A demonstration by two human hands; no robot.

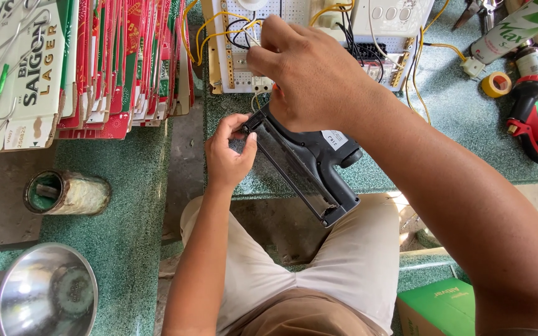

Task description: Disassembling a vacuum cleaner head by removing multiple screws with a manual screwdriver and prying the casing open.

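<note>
Black cover (309, 171) pinched by left hand (228, 155); right hand (306, 78) grips wires (253, 34) — metal bowl (45, 292) empty.

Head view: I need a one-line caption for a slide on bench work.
Left hand steadies a black housing while the right hand reaches the wired white board.

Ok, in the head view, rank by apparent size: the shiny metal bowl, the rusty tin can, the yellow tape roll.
1. Shiny metal bowl, though nearest the camera.
2. Rusty tin can.
3. Yellow tape roll, farthest away.
</note>
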